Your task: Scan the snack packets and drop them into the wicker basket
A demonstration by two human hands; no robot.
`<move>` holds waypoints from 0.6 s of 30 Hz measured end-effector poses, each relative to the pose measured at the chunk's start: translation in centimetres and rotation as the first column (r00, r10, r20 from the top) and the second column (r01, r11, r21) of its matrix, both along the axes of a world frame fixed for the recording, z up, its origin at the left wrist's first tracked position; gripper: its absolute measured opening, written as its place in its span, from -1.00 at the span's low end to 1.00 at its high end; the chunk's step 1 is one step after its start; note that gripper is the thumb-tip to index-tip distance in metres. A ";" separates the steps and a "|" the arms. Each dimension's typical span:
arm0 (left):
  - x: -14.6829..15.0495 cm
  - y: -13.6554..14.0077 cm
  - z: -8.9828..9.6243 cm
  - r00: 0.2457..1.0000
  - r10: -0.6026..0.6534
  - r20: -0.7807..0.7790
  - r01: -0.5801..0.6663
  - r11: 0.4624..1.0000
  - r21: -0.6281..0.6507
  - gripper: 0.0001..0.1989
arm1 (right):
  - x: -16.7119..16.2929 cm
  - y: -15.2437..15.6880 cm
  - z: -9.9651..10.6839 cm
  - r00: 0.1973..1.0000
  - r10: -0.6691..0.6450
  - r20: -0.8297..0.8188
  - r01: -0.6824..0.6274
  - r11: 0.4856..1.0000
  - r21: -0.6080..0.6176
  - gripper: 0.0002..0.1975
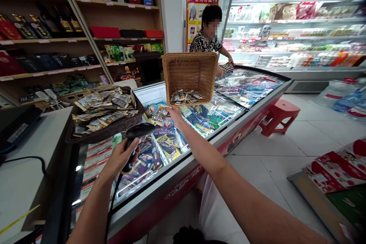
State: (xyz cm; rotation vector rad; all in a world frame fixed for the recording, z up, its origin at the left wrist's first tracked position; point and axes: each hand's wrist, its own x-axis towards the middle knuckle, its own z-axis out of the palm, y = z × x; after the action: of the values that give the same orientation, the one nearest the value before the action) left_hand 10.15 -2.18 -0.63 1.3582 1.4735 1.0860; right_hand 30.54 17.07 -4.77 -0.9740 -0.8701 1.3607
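My left hand [126, 154] is wrapped around the handle of a black barcode scanner [140, 129], with its cable hanging down past my forearm. The scanner head points right over the chest freezer's glass top. My right hand [175, 117] pinches a small snack packet [160, 116], close to the lower front edge of a tan wicker basket [192, 70]. That basket is tipped toward me, and several small packets [187, 96] lie in it. Left of the scanner, a dark brown wicker basket [105, 129] is heaped with similar packets [100, 101].
The chest freezer [200, 148] holds bagged ice creams under glass. A person [207, 34] leans over its far end. A red stool [280, 116] stands at right, with water bottles [337, 91] behind. A counter [25, 183] and shelves [42, 40] line the left side.
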 end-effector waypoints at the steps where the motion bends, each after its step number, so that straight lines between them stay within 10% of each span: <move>1: 0.0 0.0 0.0 1.000 0.000 -0.001 0.000 1.000 0.002 -0.40 | 0.0 0.0 0.0 1.000 -0.002 -0.003 0.002 1.000 0.000 -0.84; 18: 0.0 0.1 -0.3 0.998 -0.004 -0.065 0.006 1.000 0.024 -0.41 | -0.5 -1.1 0.9 1.000 0.007 -0.008 -0.007 0.999 -0.031 -0.78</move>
State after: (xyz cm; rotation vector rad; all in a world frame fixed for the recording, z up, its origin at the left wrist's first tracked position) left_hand 10.15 -2.11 -0.92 1.4250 1.5077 1.0683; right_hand 30.00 16.00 -3.91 -0.9894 -0.8495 1.3869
